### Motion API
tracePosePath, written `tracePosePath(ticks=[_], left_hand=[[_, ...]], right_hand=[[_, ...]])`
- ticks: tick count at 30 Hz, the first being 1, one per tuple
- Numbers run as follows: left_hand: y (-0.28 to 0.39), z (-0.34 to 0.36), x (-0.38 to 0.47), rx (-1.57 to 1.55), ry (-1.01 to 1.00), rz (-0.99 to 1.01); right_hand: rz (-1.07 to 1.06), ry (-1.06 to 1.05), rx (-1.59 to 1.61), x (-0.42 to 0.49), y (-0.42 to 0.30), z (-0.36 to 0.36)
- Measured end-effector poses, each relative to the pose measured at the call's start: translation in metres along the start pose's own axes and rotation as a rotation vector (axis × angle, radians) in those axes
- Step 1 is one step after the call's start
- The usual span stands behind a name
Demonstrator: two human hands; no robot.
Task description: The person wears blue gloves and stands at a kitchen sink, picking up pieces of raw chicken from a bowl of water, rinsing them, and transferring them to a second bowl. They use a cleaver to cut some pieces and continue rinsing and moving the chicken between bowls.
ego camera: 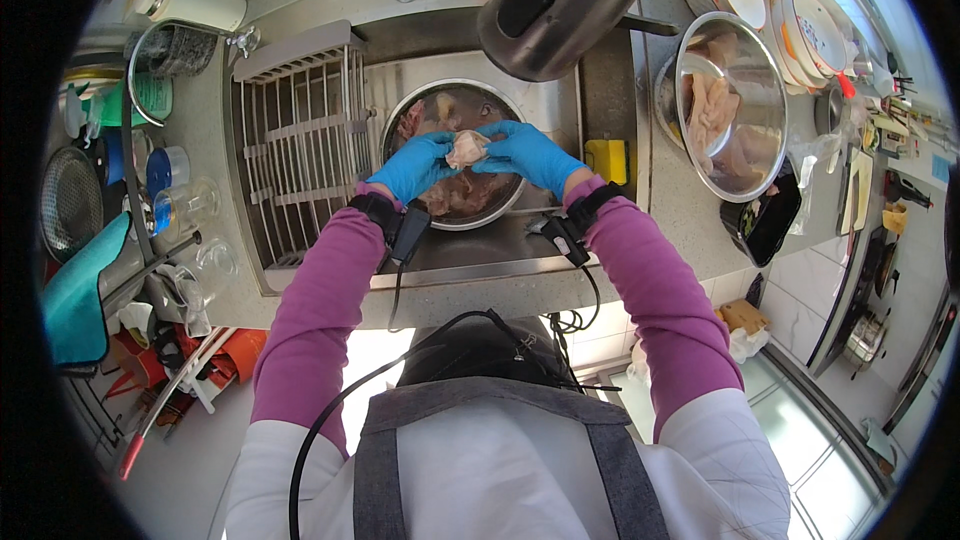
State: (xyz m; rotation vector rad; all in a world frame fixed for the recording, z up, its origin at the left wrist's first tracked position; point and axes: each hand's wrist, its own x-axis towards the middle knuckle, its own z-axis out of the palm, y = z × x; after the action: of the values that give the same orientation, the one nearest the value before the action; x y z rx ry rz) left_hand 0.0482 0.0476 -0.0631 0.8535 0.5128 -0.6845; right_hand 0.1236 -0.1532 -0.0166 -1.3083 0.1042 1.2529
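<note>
Both my hands wear blue gloves and meet over a round metal basin [517, 199] in the sink. Between them is a pale piece of raw meat [466, 149]. My left hand [417, 165] grips it from the left, and my right hand [525, 156] pinches it from the right. Below, the basin holds cloudy reddish water with several chunks of raw meat [450, 199], partly hidden by my hands. To the right on the counter, a tilted steel bowl [780, 127] contains pale pieces of raw meat [712, 109].
A metal drying rack [300, 142] spans the sink's left side. The dark faucet head [540, 22] hangs above the basin. A yellow sponge [607, 161] rests at the sink's right. Beyond the steel bowl are a black tray [765, 217] and stacked dishes [810, 34]. Glass jars [187, 210] stand left.
</note>
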Motion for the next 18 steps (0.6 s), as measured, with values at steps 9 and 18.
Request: tracePosePath(ticks=[9,18], left_hand=[[-0.002,-0.003,0.0,0.04,-0.019,-0.031],[0.017,0.021,-0.014,0.178,0.02,0.109]], right_hand=[[0.06,-0.1,0.077,0.002,-0.005,0.005],[-0.391,-0.075,-1.192,-0.004,-0.003,-0.013]])
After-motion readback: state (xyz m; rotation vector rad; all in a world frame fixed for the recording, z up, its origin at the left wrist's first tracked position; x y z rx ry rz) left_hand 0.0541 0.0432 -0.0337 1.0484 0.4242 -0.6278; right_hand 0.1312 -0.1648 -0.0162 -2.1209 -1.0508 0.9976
